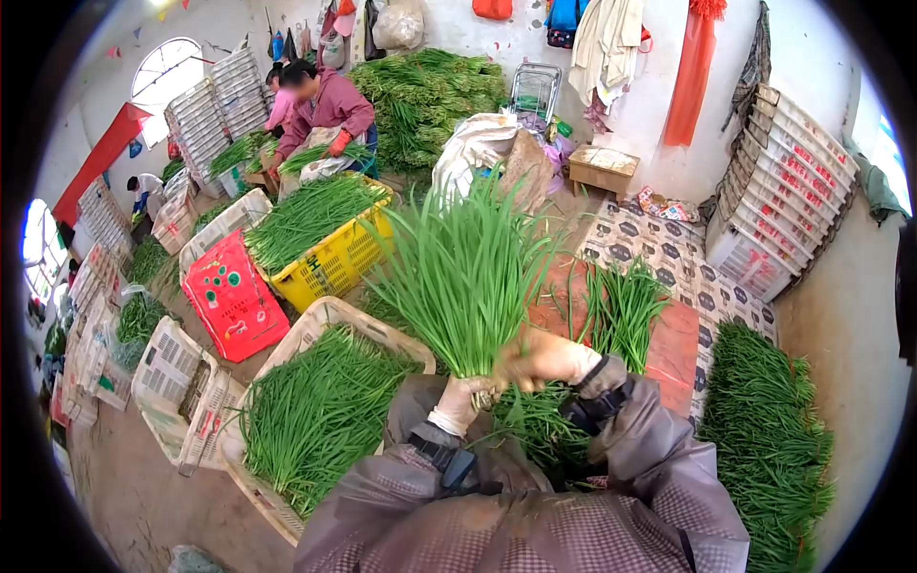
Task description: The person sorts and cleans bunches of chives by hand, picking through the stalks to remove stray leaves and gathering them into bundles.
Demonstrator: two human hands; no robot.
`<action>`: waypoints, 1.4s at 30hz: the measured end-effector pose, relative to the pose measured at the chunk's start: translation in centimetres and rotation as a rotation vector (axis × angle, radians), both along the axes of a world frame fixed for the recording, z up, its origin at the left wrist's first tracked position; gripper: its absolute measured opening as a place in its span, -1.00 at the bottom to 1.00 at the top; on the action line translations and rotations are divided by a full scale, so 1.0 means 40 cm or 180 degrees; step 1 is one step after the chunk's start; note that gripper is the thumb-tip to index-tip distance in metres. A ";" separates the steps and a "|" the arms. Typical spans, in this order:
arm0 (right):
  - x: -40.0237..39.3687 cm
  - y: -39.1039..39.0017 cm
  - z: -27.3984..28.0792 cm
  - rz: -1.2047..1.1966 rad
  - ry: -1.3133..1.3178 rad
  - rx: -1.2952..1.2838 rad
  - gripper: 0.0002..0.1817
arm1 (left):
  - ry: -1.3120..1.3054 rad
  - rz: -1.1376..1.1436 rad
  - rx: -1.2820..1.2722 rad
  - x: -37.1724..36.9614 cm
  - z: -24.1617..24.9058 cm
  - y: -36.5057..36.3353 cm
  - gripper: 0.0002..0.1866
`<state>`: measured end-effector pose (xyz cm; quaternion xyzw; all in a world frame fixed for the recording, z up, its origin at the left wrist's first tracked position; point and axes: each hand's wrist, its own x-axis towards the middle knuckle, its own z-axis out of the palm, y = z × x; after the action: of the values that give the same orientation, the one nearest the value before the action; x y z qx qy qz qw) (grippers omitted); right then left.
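Note:
A thick bunch of garlic chives (468,277) stands upright in front of me, its long green leaves fanning out at the top. My left hand (458,403), in a pale glove, is closed around the stem ends at the bottom. My right hand (546,361), in a soiled glove, is at the right side of the bunch near its base; its fingers are smeared by motion. More loose chives (535,425) lie in my lap area below the hands. To the right, a smaller pile of chives (626,310) rests on a red board (673,358).
A beige crate (330,310) full of chives stands at my left, with a yellow crate (344,258) beyond. Bundled chives (764,449) line the floor at right, near stacked white crates (783,191). A person (330,115) with red gloves works at the back left.

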<state>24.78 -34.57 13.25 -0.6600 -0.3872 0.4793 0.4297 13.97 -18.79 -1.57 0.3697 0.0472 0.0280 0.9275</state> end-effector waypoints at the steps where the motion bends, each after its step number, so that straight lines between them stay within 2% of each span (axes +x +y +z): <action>1: -0.033 -0.024 0.040 0.0572 0.0151 -0.0122 -0.78 | -0.0014 0.0011 -0.0125 0.005 0.006 0.002 -0.49; 2: -0.051 -0.030 0.037 0.1379 -0.0013 -0.0392 -0.77 | -0.0113 0.0137 0.0031 0.014 0.008 -0.002 -0.55; 3: -0.093 -0.025 0.038 0.2011 -0.0097 -0.0617 -0.74 | -0.0030 -0.0040 0.0198 0.014 0.011 0.015 -0.53; 4: -0.122 -0.029 0.008 0.2628 0.0305 -0.0646 -0.71 | -0.0021 -0.0028 0.0126 0.015 0.013 0.015 -0.53; 5: -0.151 -0.039 -0.023 0.2876 0.0599 -0.0864 -0.67 | -0.0007 -0.0018 0.0057 0.014 0.012 0.014 -0.53; 7: -0.177 -0.051 0.020 0.2587 0.0659 -0.0944 -0.63 | 0.0070 -0.0032 0.0091 0.016 0.006 0.026 -0.53; 9: -0.147 -0.033 0.089 0.1750 -0.1756 -0.0418 -0.59 | 0.0071 0.0095 0.0097 0.017 -0.014 0.022 -0.54; 10: -0.106 -0.013 0.070 0.0938 -0.1262 -0.0193 -0.55 | 0.0020 0.0226 0.0102 0.017 -0.026 0.012 -0.55; 11: -0.093 0.000 0.064 -0.0245 -0.0647 -0.0135 -0.51 | -0.0040 0.0354 0.0112 0.019 -0.034 0.007 -0.55; 12: -0.066 0.033 0.034 -0.0926 -0.1519 0.0169 -0.47 | -0.0155 0.0142 0.0376 0.010 -0.009 0.016 -0.59; 13: -0.053 0.058 0.030 -0.1460 -0.2023 0.0325 -0.38 | -0.0115 0.0145 0.0450 0.005 0.018 0.010 -0.60; 15: -0.035 0.110 0.016 -0.1792 -0.2164 0.0336 -0.36 | -0.0027 0.0159 0.0596 -0.001 0.056 -0.004 -0.61; 18: -0.016 0.142 -0.010 -0.1872 -0.2173 0.0233 -0.41 | 0.0066 0.0161 0.0613 0.001 0.055 -0.002 -0.60; 21: 0.006 0.148 -0.059 -0.1879 -0.1043 0.0718 -0.51 | 0.0039 0.0280 0.0476 -0.005 0.074 -0.007 -0.59; 22: -0.016 0.134 -0.033 -0.1959 -0.0449 0.0700 -0.67 | 0.0016 0.0329 0.0411 -0.008 0.080 -0.010 -0.58; 25: -0.037 0.124 -0.051 -0.1909 0.0307 0.1355 -0.76 | -0.0237 0.0221 0.0169 0.001 0.067 -0.001 -0.59; 29: -0.068 0.097 -0.054 -0.1380 0.0848 0.1451 -0.80 | -0.0377 0.0179 -0.0120 0.018 0.023 0.016 -0.50; 30: -0.065 0.102 -0.067 -0.1150 0.0735 0.1376 -0.76 | -0.1114 0.0024 -0.0254 0.029 0.013 0.024 -0.46; 32: -0.081 0.072 -0.078 -0.0596 0.1225 0.1198 -0.75 | -0.0420 0.0046 -0.0496 0.007 -0.011 0.037 -0.48; 33: -0.091 0.056 -0.056 -0.0314 0.1457 0.1111 -0.75 | -0.0056 0.0099 -0.0506 -0.001 0.019 0.036 -0.51; 34: -0.089 0.035 -0.040 0.0474 0.1378 0.0758 -0.75 | 0.0307 0.0152 -0.0534 -0.008 0.049 0.034 -0.55; 35: -0.091 0.020 -0.016 0.1257 0.1283 0.0398 -0.74 | 0.0022 0.0353 0.0137 0.026 0.014 0.047 -0.60; 36: -0.113 0.014 0.055 0.1724 0.0677 -0.0585 -0.72 | 0.0004 0.0327 0.0072 0.022 0.035 0.048 -0.61; 37: -0.114 0.005 0.033 0.1806 0.0371 -0.0511 -0.70 | -0.0019 0.0301 0.0007 0.016 0.053 0.048 -0.61; 39: -0.116 0.016 0.033 0.1028 -0.1463 -0.0171 -0.70 | 0.0076 0.0270 -0.0103 0.027 0.006 0.066 -0.61; 40: -0.116 0.031 0.006 0.0259 -0.2168 0.0595 -0.69 | 0.0130 0.0239 -0.0157 0.028 -0.012 0.068 -0.61; 41: -0.117 0.040 0.001 -0.0477 -0.1996 0.0726 -0.68 | 0.0075 0.0270 -0.0191 0.028 -0.027 0.065 -0.63; 42: -0.122 0.057 0.011 -0.0727 -0.2127 0.0629 -0.69 | 0.0011 0.0299 -0.0221 0.029 -0.007 0.056 -0.64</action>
<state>19.91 -32.28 13.70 -0.7745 -0.4745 0.1464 0.3919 15.13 -16.54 -1.85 0.3347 0.0670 0.0693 0.9374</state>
